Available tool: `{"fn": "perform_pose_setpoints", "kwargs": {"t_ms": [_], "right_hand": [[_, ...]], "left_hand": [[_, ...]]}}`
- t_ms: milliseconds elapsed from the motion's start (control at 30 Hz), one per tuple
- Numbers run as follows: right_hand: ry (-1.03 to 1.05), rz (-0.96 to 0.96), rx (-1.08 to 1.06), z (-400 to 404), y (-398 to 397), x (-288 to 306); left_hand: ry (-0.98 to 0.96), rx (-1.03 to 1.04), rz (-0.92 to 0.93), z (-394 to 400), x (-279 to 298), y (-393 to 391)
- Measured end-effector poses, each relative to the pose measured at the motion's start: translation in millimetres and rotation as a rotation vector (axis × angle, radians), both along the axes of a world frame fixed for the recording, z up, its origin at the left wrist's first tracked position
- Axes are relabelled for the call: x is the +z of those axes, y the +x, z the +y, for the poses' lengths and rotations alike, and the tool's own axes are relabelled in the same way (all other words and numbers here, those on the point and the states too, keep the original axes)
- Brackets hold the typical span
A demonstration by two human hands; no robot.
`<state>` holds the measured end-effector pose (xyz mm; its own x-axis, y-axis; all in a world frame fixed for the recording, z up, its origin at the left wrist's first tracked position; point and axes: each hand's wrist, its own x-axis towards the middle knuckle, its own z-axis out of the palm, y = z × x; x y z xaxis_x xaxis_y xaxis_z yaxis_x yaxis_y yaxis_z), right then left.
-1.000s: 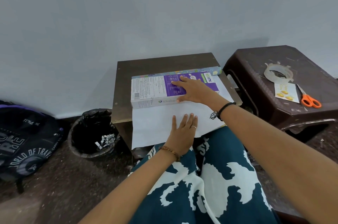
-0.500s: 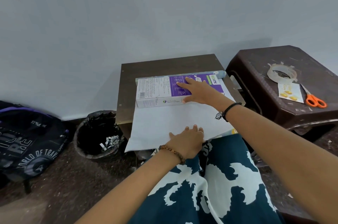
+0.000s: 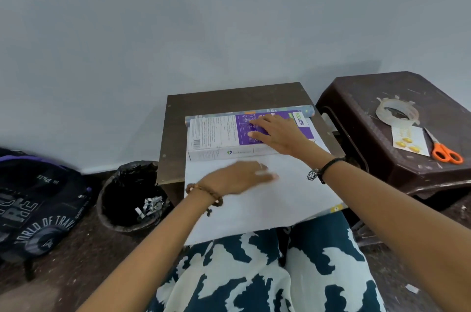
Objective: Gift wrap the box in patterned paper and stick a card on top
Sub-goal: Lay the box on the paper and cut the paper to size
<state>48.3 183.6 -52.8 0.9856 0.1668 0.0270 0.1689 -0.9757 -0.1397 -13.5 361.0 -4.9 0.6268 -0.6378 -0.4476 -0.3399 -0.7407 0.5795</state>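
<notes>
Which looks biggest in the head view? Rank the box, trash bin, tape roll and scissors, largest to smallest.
1. box
2. trash bin, close to the box in apparent size, so that order is unsure
3. tape roll
4. scissors, much like the tape roll, so unsure

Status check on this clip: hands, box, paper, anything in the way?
Right hand flat on box. Left hand open on paper, blurred. Box unwrapped, paper under it, roll behind. Nothing in the way; tape, card, scissors on stool.
</notes>
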Motion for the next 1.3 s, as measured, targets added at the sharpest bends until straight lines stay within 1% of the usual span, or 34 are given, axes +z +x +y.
{"fn": "perform_pose_setpoints", "kwargs": {"t_ms": [67,100,133,200,233,267,333,400,433,567,733,800,833,933,967,1000,1067,1167,1233,1300], "right_hand": [[0.043,-0.029,-0.013,-3,8,-1],[0.089,-0.035,-0.035,-4,14,-1],[0.143,-0.032,-0.063,-4,20,-1],[0.218,-0.014,-0.113,-4,33,0],[0.219,-0.003,-0.129,-3,40,0],[0.194,0.004,-0.139,-3,46,-1],[0.096,0.033,-0.135,-2,58,-3],[0.004,0.094,-0.104,-3,68,-5],[-0.004,0.122,-0.096,-3,72,-6],[0.049,0.181,-0.121,-5,94,-8],[0.202,0.375,-0.234,-4,127,-9],[0.218,0.331,-0.244,-3,131,-14],[0.212,0.262,-0.253,-2,132,-18],[0.135,-0.059,-0.267,2,129,-24],[0.12,-0.15,-0.262,3,127,-25],[0.132,-0.199,-0.259,5,125,-25],[0.188,-0.224,-0.265,7,120,-23],[0.192,-0.255,-0.227,9,118,-24],[0.227,-0.235,-0.184,8,119,-25],[0.339,-0.174,-0.184,6,119,-25]], "left_hand": [[-0.036,0.114,-0.306,3,-3,27],[-0.04,0.167,-0.414,3,-6,40],[-0.03,0.187,-0.487,2,-11,54],[0.061,0.101,-0.583,-5,-23,80],[0.097,0.063,-0.606,-9,-30,91],[0.104,0.066,-0.603,-12,-37,100],[0.045,0.145,-0.601,-16,-52,108],[-0.001,0.207,-0.677,-17,-65,106],[-0.001,0.215,-0.702,-17,-71,104],[0.018,0.198,-0.703,-15,-80,105],[0.038,0.194,-0.716,-15,-79,106],[0.041,0.192,-0.707,-15,-79,106],[0.04,0.188,-0.702,-15,-79,107],[0.038,0.187,-0.705,-15,-80,109],[0.034,0.193,-0.709,-15,-80,110],[0.03,0.199,-0.707,-15,-81,111],[0.031,0.2,-0.694,-15,-80,110],[0.021,0.206,-0.703,-16,-80,110],[0.017,0.204,-0.729,-16,-81,110],[0.004,0.209,-0.73,-16,-82,109]]}}
